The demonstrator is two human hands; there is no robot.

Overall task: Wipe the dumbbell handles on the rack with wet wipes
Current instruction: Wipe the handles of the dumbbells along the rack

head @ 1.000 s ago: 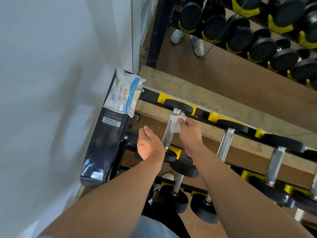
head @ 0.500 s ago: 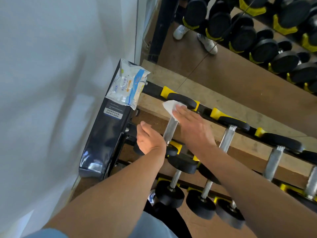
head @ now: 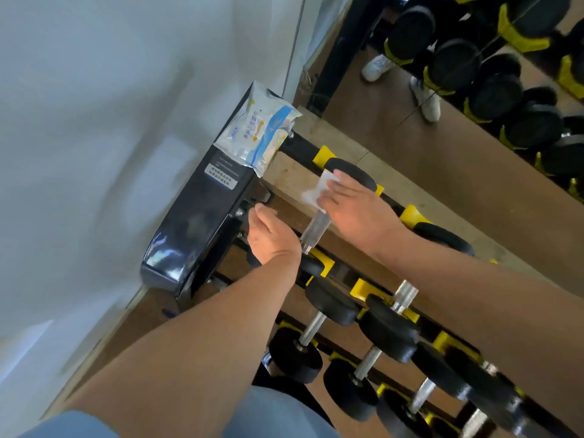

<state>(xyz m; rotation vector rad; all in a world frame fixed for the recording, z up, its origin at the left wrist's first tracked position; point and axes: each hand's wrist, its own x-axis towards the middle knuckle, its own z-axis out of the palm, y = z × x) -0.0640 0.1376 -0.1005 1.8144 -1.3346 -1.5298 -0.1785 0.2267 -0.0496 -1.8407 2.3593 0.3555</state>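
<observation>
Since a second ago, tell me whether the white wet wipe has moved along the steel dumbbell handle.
Yes. The white wet wipe has moved up the steel dumbbell handle, from mid-handle to against the black far weight head, under the right hand.

A pale white wall point(head: 110, 121) fills my left. Ahead, a mirror point(head: 442, 128) (showing white sneakers point(head: 377, 67) on brown floor) rises behind a wooden ledge point(head: 316, 128). Daylight falls softly.

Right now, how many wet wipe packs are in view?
1: the wet wipe pack lies on top of the rack's black end panel, by the wall. The right hand presses one loose wipe at a dumbbell handle. Others may be out of frame.
</observation>
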